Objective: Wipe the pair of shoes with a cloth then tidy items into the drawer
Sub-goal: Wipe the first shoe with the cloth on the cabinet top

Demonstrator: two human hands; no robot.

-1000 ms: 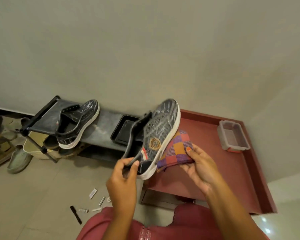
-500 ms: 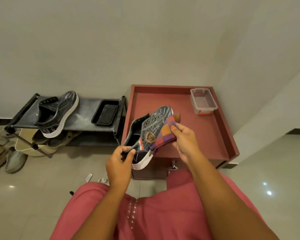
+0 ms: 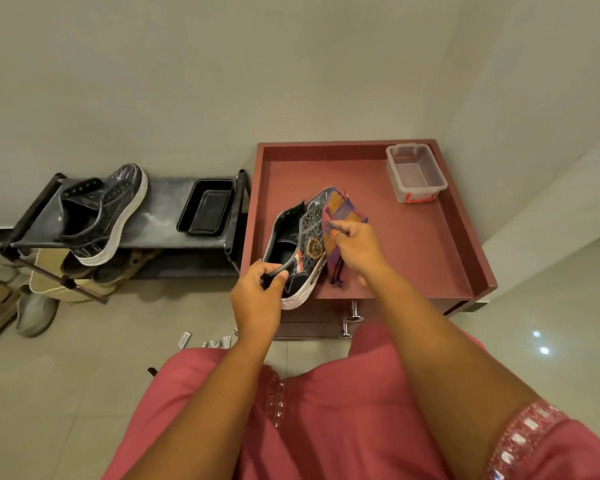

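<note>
The left hand [image 3: 257,299] pinches the dark sneaker [image 3: 300,247] at its heel while the right hand [image 3: 355,249] grips the checked cloth [image 3: 340,211] against the sneaker's side.

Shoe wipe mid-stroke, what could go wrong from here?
1. The left hand pinches the held shoe only at its heel rim; pressure from the cloth in the right hand might twist it loose.
2. The second shoe leans tilted on the black rack and may tip if the rack is knocked.
3. Small items on the floor sit near the person's knees and could get kicked away.
</note>
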